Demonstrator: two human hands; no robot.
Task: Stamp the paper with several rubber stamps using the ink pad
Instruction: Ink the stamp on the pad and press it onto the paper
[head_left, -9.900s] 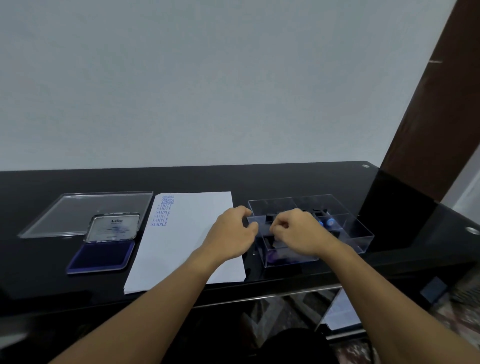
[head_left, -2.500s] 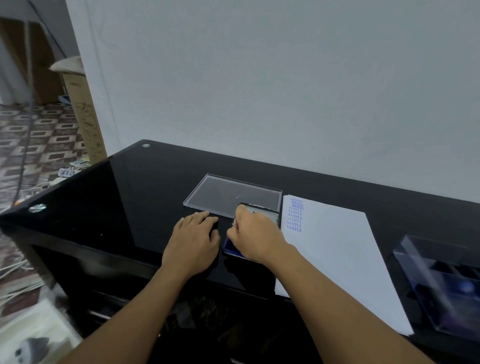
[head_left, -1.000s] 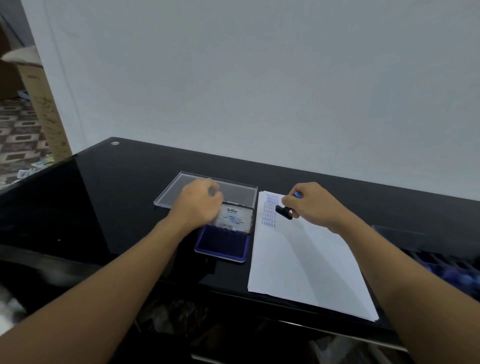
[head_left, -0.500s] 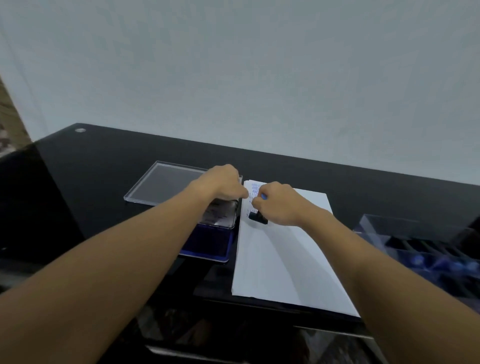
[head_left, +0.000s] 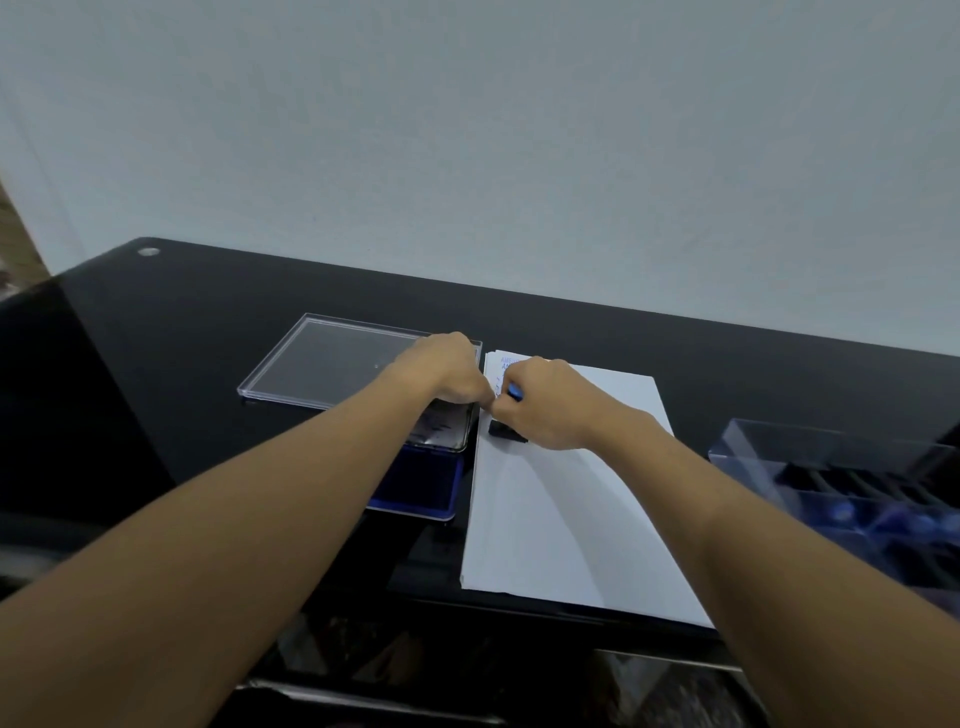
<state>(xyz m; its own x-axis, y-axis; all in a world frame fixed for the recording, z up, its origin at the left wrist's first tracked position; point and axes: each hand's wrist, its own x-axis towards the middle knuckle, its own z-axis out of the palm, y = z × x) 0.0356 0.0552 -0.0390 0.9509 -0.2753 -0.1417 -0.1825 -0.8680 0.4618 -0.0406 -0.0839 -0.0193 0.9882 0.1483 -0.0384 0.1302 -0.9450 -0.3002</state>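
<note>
My right hand (head_left: 550, 402) is shut on a rubber stamp (head_left: 506, 431) with a black base and a blue handle. The stamp's base sits on the white paper (head_left: 561, 499), just below a column of blue prints near the top left corner. My left hand (head_left: 449, 371) has its fingers curled and rests over the raised lid of the ink pad (head_left: 421, 491). Its fingertips reach the paper's left edge, close to my right hand. The blue ink surface lies open, left of the paper.
A clear flat plastic lid (head_left: 322, 364) lies behind the ink pad. A clear compartment box (head_left: 831, 467) holding more stamps stands at the right. The black glass table (head_left: 156, 364) ends close below the paper. A pale wall runs behind the table.
My right hand has brought the stamp down from above the prints onto the paper. My left hand has slid right across the ink pad lid to the paper's edge.
</note>
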